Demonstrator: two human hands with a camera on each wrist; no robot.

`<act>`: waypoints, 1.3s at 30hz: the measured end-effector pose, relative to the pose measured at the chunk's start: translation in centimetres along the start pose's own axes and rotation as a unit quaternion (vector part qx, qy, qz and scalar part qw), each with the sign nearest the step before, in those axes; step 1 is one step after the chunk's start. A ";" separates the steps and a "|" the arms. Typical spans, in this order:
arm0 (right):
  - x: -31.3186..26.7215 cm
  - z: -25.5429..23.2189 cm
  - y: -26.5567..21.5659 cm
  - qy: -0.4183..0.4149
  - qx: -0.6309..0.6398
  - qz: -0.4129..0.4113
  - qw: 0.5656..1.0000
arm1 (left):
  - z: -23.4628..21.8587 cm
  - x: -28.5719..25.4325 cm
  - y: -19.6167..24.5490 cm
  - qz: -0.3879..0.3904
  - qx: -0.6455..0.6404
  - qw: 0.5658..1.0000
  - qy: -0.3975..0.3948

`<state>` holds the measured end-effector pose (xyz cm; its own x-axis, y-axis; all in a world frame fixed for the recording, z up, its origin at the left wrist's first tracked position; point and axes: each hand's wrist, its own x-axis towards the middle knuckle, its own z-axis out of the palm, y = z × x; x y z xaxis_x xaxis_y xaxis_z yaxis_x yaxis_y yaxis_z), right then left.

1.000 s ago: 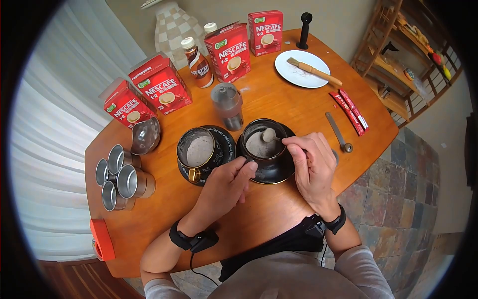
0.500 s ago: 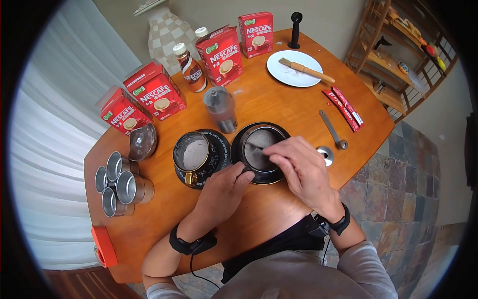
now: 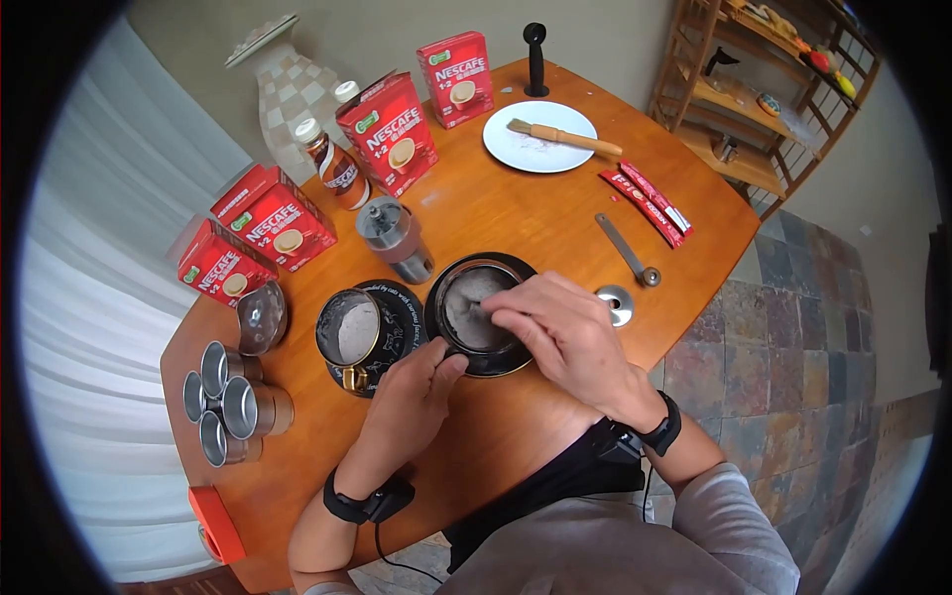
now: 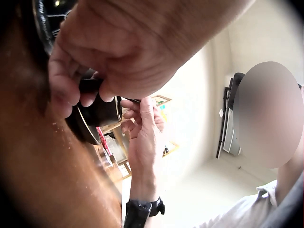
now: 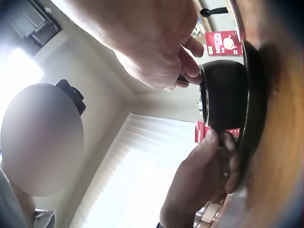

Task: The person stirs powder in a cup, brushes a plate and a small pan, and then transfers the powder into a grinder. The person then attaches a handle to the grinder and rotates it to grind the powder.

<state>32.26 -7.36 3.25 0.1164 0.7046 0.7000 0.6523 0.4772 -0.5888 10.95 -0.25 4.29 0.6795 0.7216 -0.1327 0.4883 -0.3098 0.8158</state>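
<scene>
My left hand [image 3: 405, 397] grips the handle of a black cup [image 5: 227, 92] with its thumb on top. The cup stands on a black saucer [image 5: 254, 95] and contains a greyish mix [image 3: 462, 299]. Over its right rim, my right hand [image 3: 573, 337] pinches a spoon [image 3: 482, 306] whose bowl is down in that mix; the fingers cover most of its handle. To the left, a second cup [image 3: 332, 325] with a gold handle [image 3: 355, 379] holds pale powder [image 3: 358, 331] on a lettered black saucer [image 3: 402, 309].
A grinder [image 3: 395, 240] stands behind the cups. Red Nescafe boxes [image 3: 387, 139] and a bottle [image 3: 335, 169] line the back. Metal cups [image 3: 241, 407] and a glass bowl [image 3: 262, 317] are left; a plate [image 3: 555, 159] with a brush, red sachets [image 3: 647, 206] and a measuring spoon [image 3: 623, 248] right.
The spoon's bowl, earlier visible near the cup's far right side, has gone down into the mix, with my right hand further over the cup. My left hand keeps the handle. The head view has shifted.
</scene>
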 end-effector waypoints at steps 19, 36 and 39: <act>-0.7 -1.4 0.7 -0.046 0.057 0.017 0.997 | -0.4 0.0 1.1 -0.067 0.010 0.997 -0.024; 0.1 -2.4 0.3 -0.089 0.045 0.026 0.995 | -0.3 -0.1 1.2 -0.067 0.029 0.997 -0.015; 0.2 -1.5 0.0 -0.053 0.015 -0.007 0.998 | -0.3 -0.1 0.4 -0.039 0.063 0.997 -0.011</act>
<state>33.40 -7.97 3.99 0.0259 0.7483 0.6628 0.6299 0.5026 -0.5921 10.89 -0.27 4.78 0.6476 0.7337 -0.2056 0.6040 -0.3298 0.7256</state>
